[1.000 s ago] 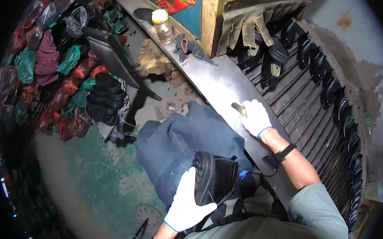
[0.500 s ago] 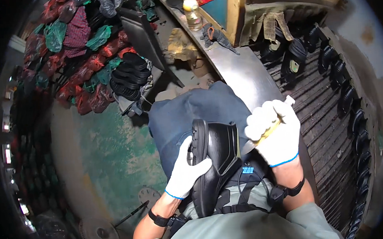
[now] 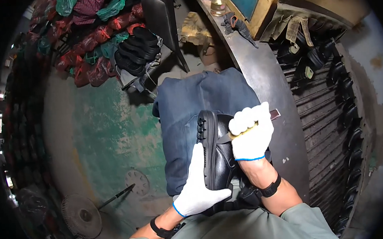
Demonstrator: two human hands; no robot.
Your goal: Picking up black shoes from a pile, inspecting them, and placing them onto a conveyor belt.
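Observation:
A black leather shoe [image 3: 222, 163] rests on my lap with its ridged sole turned to the left. My left hand [image 3: 200, 191], in a white knitted glove, grips the shoe, its fingers along the sole and the thumb across the upper. My right hand [image 3: 253, 135], gloved the same way, is closed around a knife [image 3: 224, 139] with a yellowish handle. The blade points left and its tip lies at the seam where the upper meets the sole. Whether it cuts into the edge is too small to tell.
A metal-topped bench [image 3: 263, 71] runs along my right, bearing a bottle [image 3: 218, 1] and a dark tool [image 3: 240, 29]. Beyond it, black shoes [image 3: 315, 59] line a slatted rack [image 3: 319, 125]. Stacked black shoes [image 3: 137, 50] stand ahead left; a fan [image 3: 81, 216] stands lower left.
My right hand has moved left with the knife, bringing the blade from beside the shoe onto its sole edge. My left hand has shifted down along the shoe, which now stands more upright.

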